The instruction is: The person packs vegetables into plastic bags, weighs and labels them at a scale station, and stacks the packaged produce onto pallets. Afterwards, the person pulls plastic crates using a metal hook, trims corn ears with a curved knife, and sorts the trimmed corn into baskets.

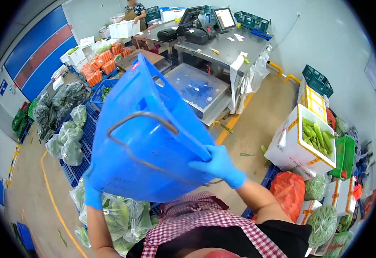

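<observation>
A large blue plastic crate (140, 146) is held up, tilted, in front of my body, with a curved metal handle (140, 115) across its near side. My right hand (220, 165), in a blue glove, grips the crate's rim at its lower right corner. At the lower left, my left hand (91, 189), gloved too, presses against the crate's side; its fingers are mostly hidden. Below the crate lie clear bags of green vegetables (121, 217). The crate's contents cannot be made out.
A steel table (222, 47) with a screen and scales stands at the back, near a low metal platform (192, 86). Bagged carrots (97, 64) and dark bags (70, 96) are at left. At right stand a white foam box (289, 142) and a red bag (287, 191). Another person (135, 13) stands behind.
</observation>
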`<state>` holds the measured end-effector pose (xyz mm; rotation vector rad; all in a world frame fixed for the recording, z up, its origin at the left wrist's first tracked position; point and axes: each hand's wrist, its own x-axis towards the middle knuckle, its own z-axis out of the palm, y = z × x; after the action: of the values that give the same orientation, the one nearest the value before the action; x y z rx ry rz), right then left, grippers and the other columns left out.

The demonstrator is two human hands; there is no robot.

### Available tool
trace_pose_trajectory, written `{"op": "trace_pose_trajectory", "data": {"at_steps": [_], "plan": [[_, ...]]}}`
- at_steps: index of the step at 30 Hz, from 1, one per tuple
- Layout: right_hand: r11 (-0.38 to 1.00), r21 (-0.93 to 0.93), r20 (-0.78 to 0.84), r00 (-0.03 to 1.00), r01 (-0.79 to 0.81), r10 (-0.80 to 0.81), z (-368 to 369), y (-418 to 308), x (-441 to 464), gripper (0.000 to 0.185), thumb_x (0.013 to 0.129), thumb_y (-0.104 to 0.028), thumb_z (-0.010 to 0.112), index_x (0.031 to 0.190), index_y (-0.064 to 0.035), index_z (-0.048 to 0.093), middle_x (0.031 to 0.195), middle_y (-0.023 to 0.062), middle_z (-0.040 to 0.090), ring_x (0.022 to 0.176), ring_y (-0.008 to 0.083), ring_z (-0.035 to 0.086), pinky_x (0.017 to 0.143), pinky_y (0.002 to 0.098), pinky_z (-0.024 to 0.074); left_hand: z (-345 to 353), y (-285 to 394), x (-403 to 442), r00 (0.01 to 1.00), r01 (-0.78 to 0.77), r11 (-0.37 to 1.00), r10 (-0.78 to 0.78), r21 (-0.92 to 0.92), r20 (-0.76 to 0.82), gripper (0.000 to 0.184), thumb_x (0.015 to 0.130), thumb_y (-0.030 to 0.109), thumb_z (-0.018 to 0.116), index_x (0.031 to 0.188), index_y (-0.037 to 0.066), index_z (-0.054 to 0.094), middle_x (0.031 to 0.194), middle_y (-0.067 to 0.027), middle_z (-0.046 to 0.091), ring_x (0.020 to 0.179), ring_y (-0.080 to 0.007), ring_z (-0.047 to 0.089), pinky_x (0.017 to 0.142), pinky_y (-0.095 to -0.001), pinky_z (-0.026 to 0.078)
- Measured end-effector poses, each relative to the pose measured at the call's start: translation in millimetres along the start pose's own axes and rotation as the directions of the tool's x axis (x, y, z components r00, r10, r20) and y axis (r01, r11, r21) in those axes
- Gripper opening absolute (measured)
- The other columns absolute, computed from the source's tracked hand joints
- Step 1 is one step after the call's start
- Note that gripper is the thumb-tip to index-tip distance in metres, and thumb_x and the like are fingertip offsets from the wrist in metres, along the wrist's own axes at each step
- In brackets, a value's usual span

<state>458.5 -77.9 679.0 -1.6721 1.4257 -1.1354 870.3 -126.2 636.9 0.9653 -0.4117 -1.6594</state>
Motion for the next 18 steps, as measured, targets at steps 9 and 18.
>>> {"op": "trace_pose_trajectory", "data": {"at_steps": [9, 18], "plan": [[0.822, 0.452, 0.184, 0.938, -0.345, 0.293, 58, 111, 110, 0.027, 0.066, -0.023, 0.074, 0.077, -0.0017, 0.063, 0.06, 0.0016, 0.057, 0.05, 0.0067, 0.05, 0.045, 0.0216, 0.0383, 6, 49, 102, 0.988, -0.023, 0.996, 0.036, 0.085, -0.147, 0.044, 0.076, 0.022, 0.055, 0.114, 0.001, 0.049, 0.11, -0.0168, 0.055, 0.095, -0.0322, 0.054, 0.081, -0.0432, 0.046], [0.479, 0.739, 0.237, 0.848, -0.474, 0.474, 48, 236, 183, 0.022, 0.078, -0.025, 0.064, 0.07, -0.0053, 0.057, 0.054, 0.0013, 0.053, 0.046, 0.0077, 0.048, 0.043, 0.0216, 0.0372, 145, 27, 199, 0.945, 0.065, 0.941, 0.049, 0.333, -0.324, 0.043, 0.078, 0.03, 0.056, 0.111, 0.002, 0.053, 0.106, -0.0111, 0.057, 0.094, -0.0223, 0.055, 0.079, -0.0342, 0.046]]}}
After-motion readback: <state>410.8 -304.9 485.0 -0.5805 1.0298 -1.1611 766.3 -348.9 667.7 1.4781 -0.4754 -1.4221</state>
